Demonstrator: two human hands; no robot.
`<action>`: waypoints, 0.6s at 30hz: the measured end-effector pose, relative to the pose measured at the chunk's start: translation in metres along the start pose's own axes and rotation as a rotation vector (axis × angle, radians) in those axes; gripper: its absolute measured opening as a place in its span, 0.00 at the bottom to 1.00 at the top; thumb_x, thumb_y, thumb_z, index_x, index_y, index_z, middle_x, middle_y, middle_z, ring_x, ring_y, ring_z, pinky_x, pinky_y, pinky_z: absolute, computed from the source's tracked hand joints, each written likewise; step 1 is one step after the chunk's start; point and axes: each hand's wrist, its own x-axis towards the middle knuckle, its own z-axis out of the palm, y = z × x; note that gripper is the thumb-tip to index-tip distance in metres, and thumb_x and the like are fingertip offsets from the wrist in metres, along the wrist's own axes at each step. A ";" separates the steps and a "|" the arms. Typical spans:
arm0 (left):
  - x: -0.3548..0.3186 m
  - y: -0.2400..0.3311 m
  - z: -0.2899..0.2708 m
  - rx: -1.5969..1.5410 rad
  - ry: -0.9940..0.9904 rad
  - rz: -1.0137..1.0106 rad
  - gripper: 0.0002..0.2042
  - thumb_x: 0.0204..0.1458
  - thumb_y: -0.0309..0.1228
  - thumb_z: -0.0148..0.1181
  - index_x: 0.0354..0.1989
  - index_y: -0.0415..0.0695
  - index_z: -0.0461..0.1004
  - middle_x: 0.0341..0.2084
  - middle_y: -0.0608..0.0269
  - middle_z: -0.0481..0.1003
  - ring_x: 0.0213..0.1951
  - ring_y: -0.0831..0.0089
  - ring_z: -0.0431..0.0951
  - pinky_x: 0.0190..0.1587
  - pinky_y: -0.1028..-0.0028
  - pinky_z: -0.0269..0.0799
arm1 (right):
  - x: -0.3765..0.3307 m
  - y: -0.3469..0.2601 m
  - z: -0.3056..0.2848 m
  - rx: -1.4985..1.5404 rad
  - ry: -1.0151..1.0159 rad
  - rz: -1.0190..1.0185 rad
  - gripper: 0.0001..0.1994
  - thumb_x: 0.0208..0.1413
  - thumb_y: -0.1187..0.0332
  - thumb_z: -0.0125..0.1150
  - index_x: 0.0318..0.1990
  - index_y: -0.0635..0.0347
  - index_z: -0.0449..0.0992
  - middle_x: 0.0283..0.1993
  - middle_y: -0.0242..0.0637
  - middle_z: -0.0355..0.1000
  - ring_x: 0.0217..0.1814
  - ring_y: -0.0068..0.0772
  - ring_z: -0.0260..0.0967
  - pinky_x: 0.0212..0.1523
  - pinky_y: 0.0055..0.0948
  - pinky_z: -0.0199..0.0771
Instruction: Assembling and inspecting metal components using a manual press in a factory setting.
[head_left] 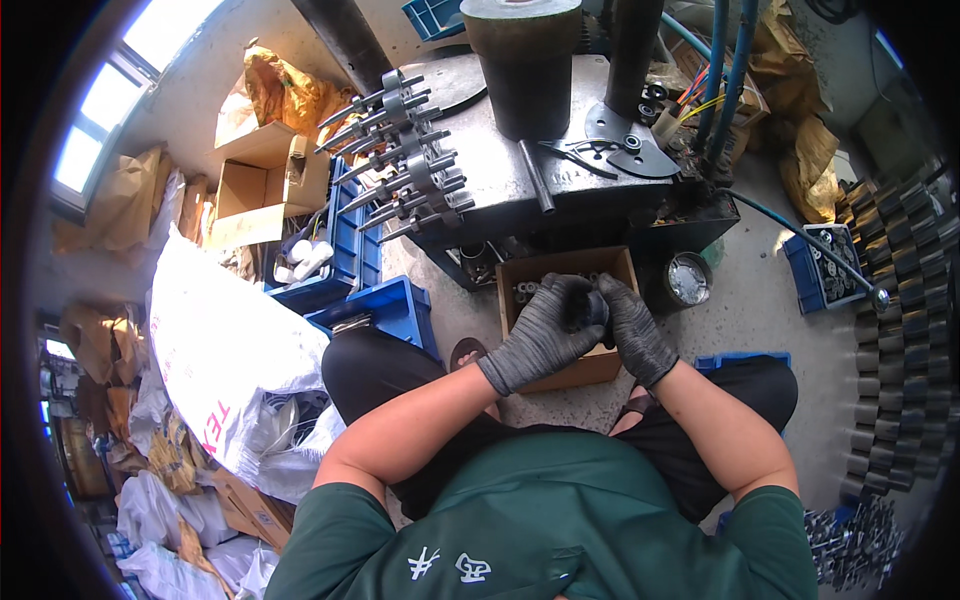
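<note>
Both my hands wear grey knitted gloves and meet above an open cardboard box (565, 378) between my feet. My left hand (548, 335) is closed around a dark, round, cylinder-like part (590, 312). On its other side, the fingers of my right hand (637, 328) press against that same part. The gloves cover much of it, so its exact kind cannot be made out. Small ring-shaped metal pieces (524, 290) lie in the box, partly hidden behind my left hand.
Ahead stands a heavy metal press (520, 70), a loose rod (537, 178) at its front edge. Several pronged metal parts (400, 160) line its left side. A can (688, 282) and black cylinder stacks (900, 330) are right; blue bins (390, 305) and a white sack (220, 340) left.
</note>
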 end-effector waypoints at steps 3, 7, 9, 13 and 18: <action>0.008 0.008 -0.008 -0.043 -0.123 -0.157 0.30 0.46 0.38 0.72 0.56 0.39 0.67 0.43 0.48 0.74 0.47 0.54 0.78 0.53 0.62 0.75 | 0.006 0.015 -0.003 -0.229 -0.016 -0.242 0.19 0.68 0.52 0.53 0.53 0.58 0.74 0.44 0.35 0.74 0.44 0.25 0.71 0.46 0.27 0.74; 0.012 0.007 -0.012 0.046 -0.263 -0.294 0.29 0.46 0.44 0.72 0.51 0.37 0.70 0.38 0.47 0.77 0.42 0.53 0.81 0.48 0.61 0.78 | -0.003 0.004 0.009 -0.136 0.008 -0.146 0.20 0.68 0.53 0.53 0.54 0.60 0.73 0.44 0.37 0.73 0.45 0.26 0.71 0.48 0.29 0.75; 0.010 0.016 -0.012 0.079 -0.231 -0.276 0.28 0.46 0.44 0.72 0.49 0.37 0.71 0.37 0.47 0.77 0.42 0.52 0.82 0.47 0.61 0.78 | -0.004 -0.001 0.008 -0.225 -0.034 -0.212 0.20 0.68 0.52 0.53 0.54 0.60 0.73 0.42 0.36 0.74 0.44 0.26 0.71 0.47 0.28 0.74; 0.009 0.021 -0.019 0.167 -0.241 -0.171 0.27 0.47 0.45 0.71 0.48 0.38 0.71 0.36 0.47 0.77 0.42 0.51 0.82 0.46 0.60 0.78 | -0.010 -0.019 0.010 -0.285 -0.112 0.120 0.21 0.67 0.52 0.54 0.54 0.60 0.73 0.40 0.35 0.74 0.43 0.24 0.71 0.46 0.27 0.74; 0.011 0.018 -0.016 0.075 -0.285 -0.250 0.29 0.49 0.46 0.70 0.51 0.38 0.69 0.35 0.45 0.79 0.42 0.49 0.82 0.47 0.60 0.78 | 0.000 0.010 -0.002 -0.185 -0.113 -0.093 0.23 0.64 0.50 0.60 0.54 0.61 0.73 0.38 0.33 0.73 0.38 0.21 0.70 0.39 0.25 0.74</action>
